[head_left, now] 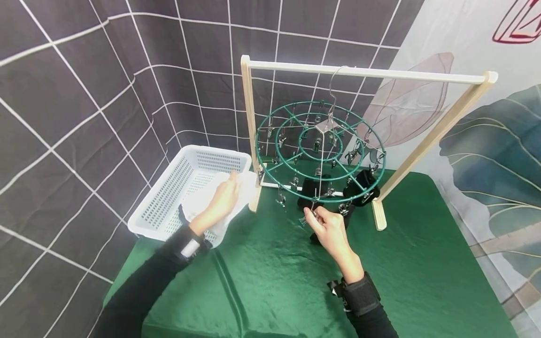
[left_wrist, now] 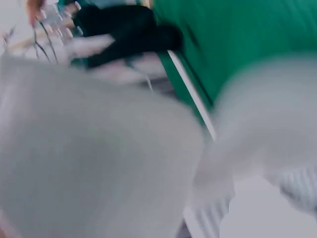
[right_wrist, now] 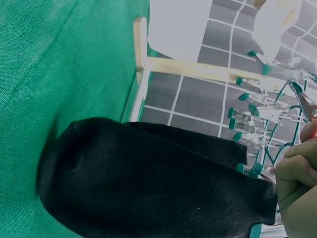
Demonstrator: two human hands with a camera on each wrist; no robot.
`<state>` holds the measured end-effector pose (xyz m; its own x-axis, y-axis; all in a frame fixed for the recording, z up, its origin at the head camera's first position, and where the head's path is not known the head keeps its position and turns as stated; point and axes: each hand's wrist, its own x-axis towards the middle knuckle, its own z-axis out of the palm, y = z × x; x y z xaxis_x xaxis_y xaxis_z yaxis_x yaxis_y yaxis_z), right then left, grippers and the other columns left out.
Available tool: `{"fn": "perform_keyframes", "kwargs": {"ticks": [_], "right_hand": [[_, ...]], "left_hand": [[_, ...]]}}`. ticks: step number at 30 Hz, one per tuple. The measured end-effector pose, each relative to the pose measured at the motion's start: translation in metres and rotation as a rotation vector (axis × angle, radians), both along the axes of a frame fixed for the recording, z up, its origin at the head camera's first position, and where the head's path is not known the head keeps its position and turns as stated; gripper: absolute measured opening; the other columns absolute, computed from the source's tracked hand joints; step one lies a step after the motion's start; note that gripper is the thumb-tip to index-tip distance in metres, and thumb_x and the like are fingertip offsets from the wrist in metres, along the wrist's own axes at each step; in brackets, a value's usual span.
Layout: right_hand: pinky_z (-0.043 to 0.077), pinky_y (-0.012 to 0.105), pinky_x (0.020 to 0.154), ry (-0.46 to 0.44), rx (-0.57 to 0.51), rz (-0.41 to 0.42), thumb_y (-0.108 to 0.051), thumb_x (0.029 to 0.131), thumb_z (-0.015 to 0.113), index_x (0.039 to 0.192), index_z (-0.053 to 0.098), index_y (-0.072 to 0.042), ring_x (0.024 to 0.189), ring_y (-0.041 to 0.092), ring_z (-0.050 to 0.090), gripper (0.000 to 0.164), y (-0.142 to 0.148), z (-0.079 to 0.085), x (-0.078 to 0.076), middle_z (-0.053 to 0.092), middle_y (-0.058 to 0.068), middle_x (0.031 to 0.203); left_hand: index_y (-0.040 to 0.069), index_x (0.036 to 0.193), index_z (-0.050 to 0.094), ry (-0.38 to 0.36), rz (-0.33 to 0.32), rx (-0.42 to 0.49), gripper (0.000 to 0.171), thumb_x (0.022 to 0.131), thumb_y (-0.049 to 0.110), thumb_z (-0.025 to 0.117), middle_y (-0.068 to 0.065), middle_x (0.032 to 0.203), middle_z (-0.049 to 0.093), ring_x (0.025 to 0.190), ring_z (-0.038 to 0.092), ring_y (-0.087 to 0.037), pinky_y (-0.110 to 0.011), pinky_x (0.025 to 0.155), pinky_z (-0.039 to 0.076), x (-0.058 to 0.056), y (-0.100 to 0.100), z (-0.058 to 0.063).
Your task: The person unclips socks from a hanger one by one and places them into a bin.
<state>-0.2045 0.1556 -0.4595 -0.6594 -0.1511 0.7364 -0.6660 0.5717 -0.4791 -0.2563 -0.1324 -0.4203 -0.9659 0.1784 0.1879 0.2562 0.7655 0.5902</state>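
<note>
Over the right side of the basket, my left hand [head_left: 224, 196] grips a white sock [head_left: 246, 190]. The same white sock [left_wrist: 99, 148] fills much of the left wrist view, blurred. At the near rim of a round green clip hanger [head_left: 276, 177], my right hand [head_left: 331, 227] pinches a small clip [right_wrist: 296, 89] between thumb and fingers. Black socks [head_left: 365, 188] hang from clips on the hanger's near and right side. One black sock [right_wrist: 148, 183] lies large across the right wrist view, its rounded toe close over the green cloth.
A wooden stand [head_left: 367, 71] carries the hanger by its hook. On the left is a white slotted basket [head_left: 158, 206] with more white cloth inside. Green cloth [head_left: 279, 281] covers the table. A dark gridded curtain [head_left: 84, 141] hangs behind and to the left.
</note>
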Motion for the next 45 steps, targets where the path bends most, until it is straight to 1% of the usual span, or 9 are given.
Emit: {"fn": "perform_keyframes", "kwargs": {"ticks": [3, 7, 11, 14, 18, 25, 28, 34, 45], "right_hand": [[0.018, 0.017, 0.042, 0.001, -0.001, 0.000, -0.011, 0.086, 0.066, 0.057, 0.037, -0.016, 0.045, 0.000, 0.021, 0.042, 0.001, 0.001, -0.001, 0.028, -0.009, 0.051], [0.017, 0.017, 0.043, -0.023, 0.002, -0.002, -0.013, 0.086, 0.066, 0.057, 0.037, -0.017, 0.046, 0.000, 0.021, 0.042, 0.002, 0.003, -0.001, 0.027, -0.009, 0.051], [0.017, 0.017, 0.043, -0.044, 0.004, -0.012, -0.013, 0.086, 0.066, 0.057, 0.038, -0.017, 0.046, 0.001, 0.021, 0.041, 0.003, 0.004, 0.000, 0.027, -0.010, 0.052], [0.017, 0.017, 0.044, -0.043, 0.005, -0.011, -0.014, 0.086, 0.066, 0.057, 0.039, -0.017, 0.046, 0.001, 0.021, 0.040, 0.003, 0.003, 0.001, 0.027, -0.010, 0.051], [0.017, 0.017, 0.043, -0.027, 0.011, 0.000, -0.013, 0.087, 0.066, 0.058, 0.039, -0.016, 0.046, 0.000, 0.019, 0.039, 0.004, 0.001, 0.000, 0.027, -0.010, 0.051], [0.016, 0.017, 0.042, -0.030, -0.004, 0.005, -0.014, 0.086, 0.066, 0.057, 0.038, -0.016, 0.046, -0.001, 0.019, 0.040, 0.005, -0.001, -0.001, 0.026, -0.011, 0.051], [0.017, 0.017, 0.042, -0.032, -0.014, 0.003, -0.014, 0.086, 0.066, 0.056, 0.038, -0.016, 0.046, -0.002, 0.020, 0.041, 0.005, -0.001, -0.001, 0.026, -0.011, 0.050], [0.017, 0.017, 0.042, -0.043, -0.025, -0.001, -0.015, 0.086, 0.067, 0.056, 0.037, -0.016, 0.046, -0.001, 0.021, 0.043, 0.003, 0.002, 0.000, 0.027, -0.010, 0.050], [0.018, 0.016, 0.042, -0.050, -0.030, 0.008, -0.012, 0.085, 0.066, 0.056, 0.039, -0.016, 0.045, -0.001, 0.022, 0.040, 0.001, 0.003, 0.000, 0.027, -0.010, 0.049]], "left_hand": [[-0.007, 0.132, 0.034, -0.042, 0.025, -0.133, 0.038, 0.104, 0.018, 0.026, -0.016, 0.073, 0.055, 0.055, 0.057, -0.027, -0.031, 0.044, 0.045, -0.019, -0.018, 0.005], [-0.011, 0.145, 0.016, -0.199, 0.024, -0.245, 0.052, 0.104, 0.021, 0.021, -0.013, 0.071, 0.054, 0.050, 0.054, -0.020, -0.025, 0.040, 0.044, -0.042, -0.040, 0.001], [-0.015, 0.144, 0.008, -0.282, -0.022, -0.324, 0.053, 0.104, 0.019, 0.019, -0.020, 0.081, 0.059, 0.056, 0.058, -0.022, -0.026, 0.044, 0.047, -0.057, -0.056, -0.017], [-0.016, 0.143, 0.011, -0.263, -0.031, -0.416, 0.053, 0.103, 0.018, 0.019, -0.027, 0.093, 0.062, 0.068, 0.063, -0.029, -0.033, 0.053, 0.050, -0.063, -0.063, -0.033], [-0.013, 0.140, 0.030, -0.237, 0.017, -0.433, 0.055, 0.103, 0.026, 0.015, -0.029, 0.100, 0.063, 0.085, 0.064, -0.037, -0.044, 0.069, 0.051, -0.067, -0.073, -0.052], [-0.004, 0.111, 0.062, -0.302, 0.212, -0.292, 0.086, 0.097, 0.053, -0.001, -0.028, 0.098, 0.064, 0.082, 0.062, -0.036, -0.041, 0.067, 0.048, -0.068, -0.083, -0.083], [-0.005, 0.105, 0.063, -0.276, 0.200, -0.299, 0.079, 0.099, 0.047, 0.004, -0.029, 0.098, 0.064, 0.086, 0.062, -0.040, -0.046, 0.074, 0.048, -0.069, -0.084, -0.092], [-0.002, 0.123, 0.040, -0.197, 0.111, -0.457, 0.039, 0.100, 0.028, 0.034, -0.031, 0.093, 0.063, 0.082, 0.062, -0.047, -0.053, 0.072, 0.050, -0.071, -0.084, -0.101], [-0.003, 0.130, 0.034, -0.202, 0.095, -0.459, 0.044, 0.099, 0.027, 0.037, -0.031, 0.094, 0.063, 0.085, 0.062, -0.047, -0.053, 0.074, 0.049, -0.073, -0.084, -0.104]]}}
